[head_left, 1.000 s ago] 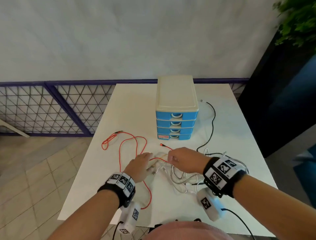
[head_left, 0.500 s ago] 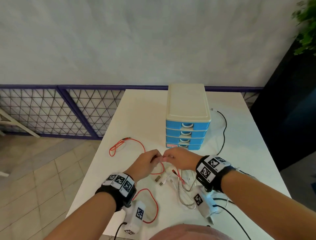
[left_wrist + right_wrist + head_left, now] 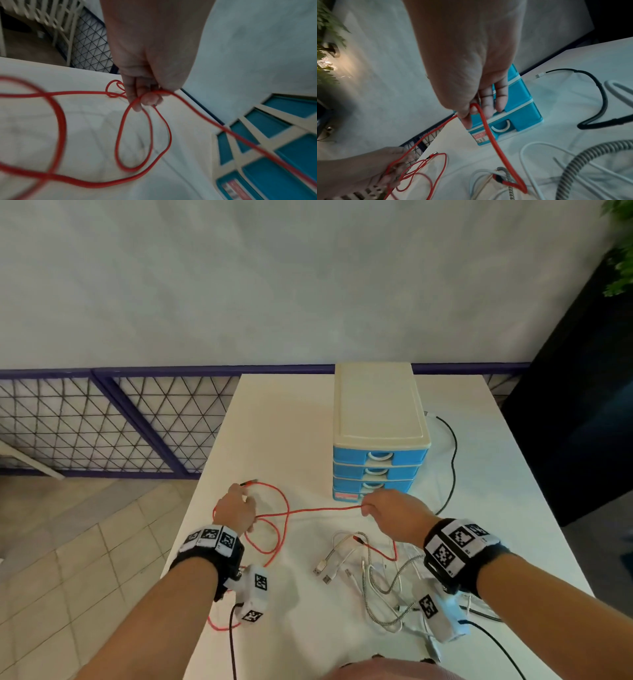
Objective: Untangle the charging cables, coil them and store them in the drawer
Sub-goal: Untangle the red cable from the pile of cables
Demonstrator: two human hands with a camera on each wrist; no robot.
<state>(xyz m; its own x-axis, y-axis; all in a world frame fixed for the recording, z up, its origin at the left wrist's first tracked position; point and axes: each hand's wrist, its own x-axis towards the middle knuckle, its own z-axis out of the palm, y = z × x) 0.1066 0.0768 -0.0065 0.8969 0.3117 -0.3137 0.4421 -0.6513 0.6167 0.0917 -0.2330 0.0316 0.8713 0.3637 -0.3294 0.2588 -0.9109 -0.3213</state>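
Observation:
A red cable (image 3: 322,510) runs taut between my two hands above the white table (image 3: 274,419). My left hand (image 3: 236,510) pinches it (image 3: 145,100) over loose red loops (image 3: 133,146) near the table's left edge. In front of the drawer unit (image 3: 378,440), my right hand (image 3: 390,510) pinches the same red cable (image 3: 481,119) between thumb and forefinger. From there it drops to a red plug (image 3: 500,180) in the tangle. The tangle of white and braided cables (image 3: 373,570) lies under my right wrist. All blue drawers are closed.
A black cable (image 3: 452,460) curves along the right side of the drawer unit. A purple mesh fence (image 3: 113,422) runs behind and left of the table, over tiled floor. A dark panel (image 3: 582,405) and a plant (image 3: 620,251) stand at the right.
My hands were together at the tangle; now they have drawn apart, left hand to the left, right hand to the right, stretching the red cable between them and pulling it out of the tangle.

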